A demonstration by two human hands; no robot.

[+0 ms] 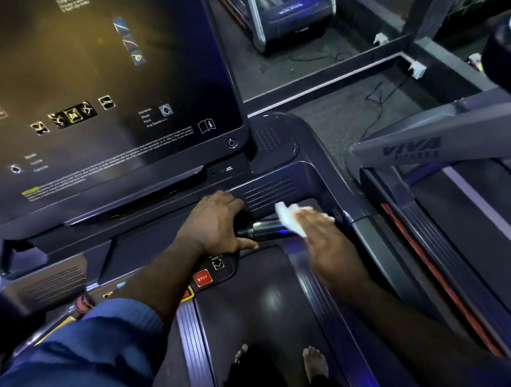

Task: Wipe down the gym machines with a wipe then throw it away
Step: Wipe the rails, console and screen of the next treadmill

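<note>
While the left hand (213, 222) grips the handlebar (265, 229) of the treadmill (306, 167), its fingers curled over the black end of the bar and the thumb lying along the near side, the right hand (325, 243) lies on the same bar just to the right. Its fingers are stretched out and close together, pressing a white wipe (288, 218) onto the shiny metal section of the handlebar. This hand is motion-blurred, so finer detail of the fingers cannot be told. The wipe is crumpled, with one corner sticking out beyond the fingertips on the far side of the handlebar.

Above and left of the handlebar rises the dark console screen (95, 98), with dim icons and small print. Just behind the handlebar sits a slotted grille (270, 192). Below the handlebar, nearer the person, a red STOP button (202, 278) shows beside the left wrist, and two bare feet (315, 362) stand on the belt (269, 305). Right of the handlebar, a neighbouring machine (408, 148) bears the word VIVA.
</note>
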